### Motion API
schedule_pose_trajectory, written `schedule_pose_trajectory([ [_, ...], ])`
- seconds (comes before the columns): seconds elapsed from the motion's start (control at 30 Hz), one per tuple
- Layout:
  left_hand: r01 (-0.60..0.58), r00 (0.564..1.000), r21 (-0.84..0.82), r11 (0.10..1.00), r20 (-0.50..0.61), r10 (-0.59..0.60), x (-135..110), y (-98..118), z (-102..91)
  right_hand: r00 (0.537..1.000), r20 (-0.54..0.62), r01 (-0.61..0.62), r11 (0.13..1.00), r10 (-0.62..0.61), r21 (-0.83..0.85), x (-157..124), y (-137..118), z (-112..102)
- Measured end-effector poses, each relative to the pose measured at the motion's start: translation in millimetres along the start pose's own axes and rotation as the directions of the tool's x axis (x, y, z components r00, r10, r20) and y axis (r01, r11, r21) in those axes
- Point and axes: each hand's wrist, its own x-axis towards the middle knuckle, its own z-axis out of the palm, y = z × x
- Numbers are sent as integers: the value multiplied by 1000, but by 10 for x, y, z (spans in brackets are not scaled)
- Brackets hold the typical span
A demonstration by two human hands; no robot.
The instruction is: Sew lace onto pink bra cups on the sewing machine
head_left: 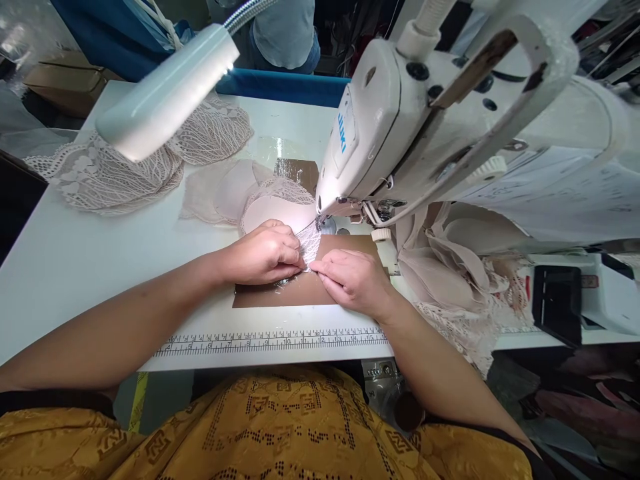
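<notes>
A pale pink bra cup piece with lace edging (275, 212) lies under the needle area of a white sewing machine (357, 127). My left hand (267, 253) is closed, its fingertips pinching the near end of the lace. From the other side, my right hand (353, 280) pinches the same lace end, its thumb and forefinger almost touching the left fingertips. Between the hands and the needle the lace runs taut. Beneath both hands is a brown sheet (295, 293) taped on the table.
Lace pieces (115, 173) lie at the left under a white lamp (170, 93). More cups and lace (445, 273) are piled right of the machine. A measuring tape (270, 343) runs along the table's front edge. A black box (557, 303) stands far right. Another person (284, 33) sits beyond the table.
</notes>
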Motion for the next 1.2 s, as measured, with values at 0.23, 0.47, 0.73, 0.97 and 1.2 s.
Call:
schedule_pose_trajectory([
  [0.23,-13,1000,-7,1000,23,13,-9,-4,-27,999,20,34,999,-33,-27,0,-18,-9],
  [0.47,-6,999,-17,1000,-51,5,39,10,-63,999,27,26,999,-25,-22,2,-27,1],
  [0.73,-16,999,216,976,47,6,30,41,-10,999,-20,-26,999,27,45,-2,-28,-6],
  [0.97,-20,996,188,982,84,5,15,42,-18,992,-32,-117,992,119,45,5,-39,5],
  [1.2,-63,995,159,985,89,49,8,42,-59,999,28,-43,996,46,-74,2,-43,16],
])
